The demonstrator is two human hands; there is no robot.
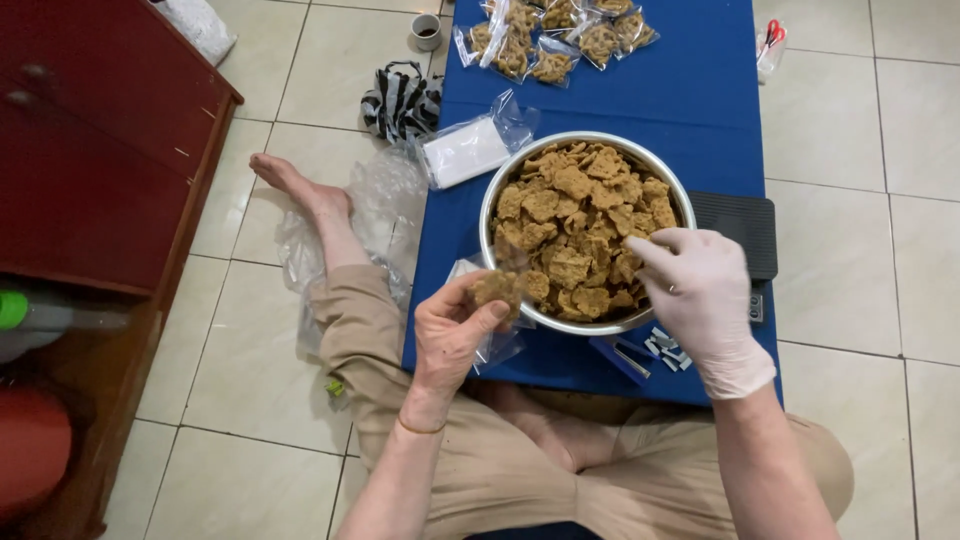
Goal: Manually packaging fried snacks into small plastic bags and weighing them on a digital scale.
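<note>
The left hand point(455, 325) is closed around a small clear bag point(497, 292) with brown chips inside, held up right beside the rim of the big metal bowl point(500, 190). The right hand point(695, 290), in a white glove, is over the near side of the bowl with its fingers loosely spread and reaching into the pile of chips point(580, 225); I cannot tell if it has a chip pinched yet. The bowl sits on a low blue counter point(700, 90), and it is heaped full. The chips look thin and dry, so a hard squeeze could snap them. The bag is soft and floppy, so its mouth could fold shut and chips could slide off onto the counter or the person's lap. The bowl is so full that a bump with the glove could push chips over the rim. Just past the bowl on the left lies a stack of empty clear bags point(470, 150). At the far end of the counter lie filled bags point(550, 40). A black scale point(740, 230) sits touching the bowl on the right, partly hidden by the glove. Staple strips point(665, 350) lie near the right wrist. A small cup point(426, 30) stands on the tile floor.
</note>
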